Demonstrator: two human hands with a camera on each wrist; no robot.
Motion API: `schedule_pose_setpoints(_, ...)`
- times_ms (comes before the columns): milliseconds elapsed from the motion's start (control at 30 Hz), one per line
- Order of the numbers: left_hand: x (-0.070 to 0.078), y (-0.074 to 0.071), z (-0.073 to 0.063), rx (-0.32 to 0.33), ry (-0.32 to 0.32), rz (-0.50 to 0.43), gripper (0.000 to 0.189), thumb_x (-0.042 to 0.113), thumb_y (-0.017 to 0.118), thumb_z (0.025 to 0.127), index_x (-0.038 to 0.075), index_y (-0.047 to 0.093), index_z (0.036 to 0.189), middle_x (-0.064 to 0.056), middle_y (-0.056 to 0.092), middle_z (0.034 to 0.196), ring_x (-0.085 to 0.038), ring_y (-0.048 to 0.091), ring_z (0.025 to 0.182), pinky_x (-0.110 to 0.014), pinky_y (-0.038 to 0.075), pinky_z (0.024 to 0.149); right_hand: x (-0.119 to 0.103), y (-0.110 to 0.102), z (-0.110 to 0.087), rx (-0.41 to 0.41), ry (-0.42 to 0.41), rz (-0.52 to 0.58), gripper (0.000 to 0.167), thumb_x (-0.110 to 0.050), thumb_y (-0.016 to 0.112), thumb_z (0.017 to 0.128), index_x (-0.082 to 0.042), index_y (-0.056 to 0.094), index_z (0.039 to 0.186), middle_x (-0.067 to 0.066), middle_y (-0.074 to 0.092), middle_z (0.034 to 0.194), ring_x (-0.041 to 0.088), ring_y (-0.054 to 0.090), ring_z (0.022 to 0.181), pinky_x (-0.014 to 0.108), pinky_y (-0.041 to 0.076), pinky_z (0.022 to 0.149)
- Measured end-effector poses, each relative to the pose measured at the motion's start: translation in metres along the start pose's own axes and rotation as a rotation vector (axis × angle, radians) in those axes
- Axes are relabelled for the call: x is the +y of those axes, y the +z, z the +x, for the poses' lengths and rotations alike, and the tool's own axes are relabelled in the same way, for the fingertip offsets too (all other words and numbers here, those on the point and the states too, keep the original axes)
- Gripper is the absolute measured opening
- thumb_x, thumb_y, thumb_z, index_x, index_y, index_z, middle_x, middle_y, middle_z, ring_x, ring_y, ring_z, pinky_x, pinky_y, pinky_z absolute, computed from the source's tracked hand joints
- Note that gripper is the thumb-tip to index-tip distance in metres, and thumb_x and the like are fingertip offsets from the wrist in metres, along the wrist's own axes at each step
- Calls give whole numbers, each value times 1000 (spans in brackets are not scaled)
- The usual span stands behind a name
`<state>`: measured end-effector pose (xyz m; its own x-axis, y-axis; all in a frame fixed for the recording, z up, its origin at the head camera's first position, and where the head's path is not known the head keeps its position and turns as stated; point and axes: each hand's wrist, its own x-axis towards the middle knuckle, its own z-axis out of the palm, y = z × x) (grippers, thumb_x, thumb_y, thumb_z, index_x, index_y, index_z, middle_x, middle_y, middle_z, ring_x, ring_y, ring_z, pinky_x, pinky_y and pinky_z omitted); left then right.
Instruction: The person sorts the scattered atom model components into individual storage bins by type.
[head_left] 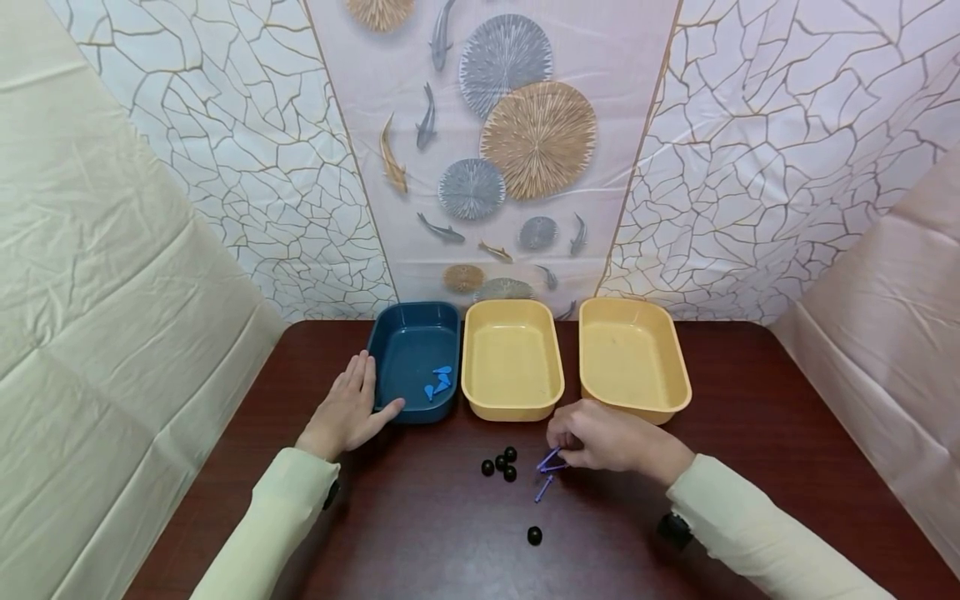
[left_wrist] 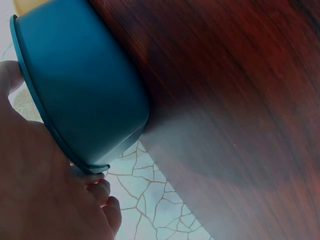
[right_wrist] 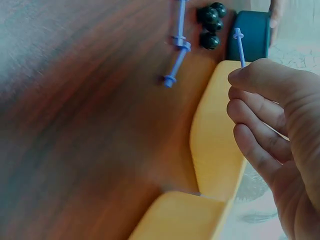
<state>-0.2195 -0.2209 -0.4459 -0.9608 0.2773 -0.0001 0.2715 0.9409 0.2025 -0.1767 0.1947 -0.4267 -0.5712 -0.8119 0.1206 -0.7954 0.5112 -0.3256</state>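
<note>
The right hand (head_left: 600, 437) pinches one purple stick (right_wrist: 240, 47) between thumb and fingertip, the stick's capped end poking out towards 9 o'clock as seen from the head view; the remaining fingers are bent beside the thumb; this hand sits at the 6 o'clock edge of the right yellow tub (head_left: 630, 367), above the dark red-brown worktop (head_left: 420, 517).

Two loose sticks (right_wrist: 176, 65) lie on the worktop at 8 o'clock from the right hand, close together (their ends look as if they meet in the right wrist view); at 9 o'clock from that hand is a cluster of four shiny black balls (head_left: 502, 461), and a lone ball (head_left: 534, 535) rests well apart at 5 o'clock from the cluster.

The left hand (head_left: 345, 408) grasps nothing; its fingers lie outstretched along the 8 o'clock side of the dark blue tub (head_left: 415, 346), touching it, with the thumb reaching to the near rim; inside that tub, towards 4 o'clock, are four small bright blue drop-shaped pieces (head_left: 442, 379).

The middle yellow tub (head_left: 512, 362) stands just beside the blue one at 3 o'clock, and the right yellow tub lies further along the same way; at 12 o'clock, behind the three, hangs a patterned cloth (head_left: 517, 242) with fish and round designs; pale sleeves (head_left: 757, 517) cover both arms.
</note>
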Motion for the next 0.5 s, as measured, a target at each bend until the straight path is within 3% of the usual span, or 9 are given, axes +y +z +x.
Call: schedule_pose_setpoints(500, -1, 1, 0, -9, -5, -10, 97, 58, 50, 103, -10, 15, 165, -29, 13, 175, -51, 15, 162, -64, 21, 131, 3, -39, 12, 78, -11, -43, 13, 0, 78, 84, -12, 74, 85, -4, 69, 80, 5, 62, 72, 16, 53, 64)
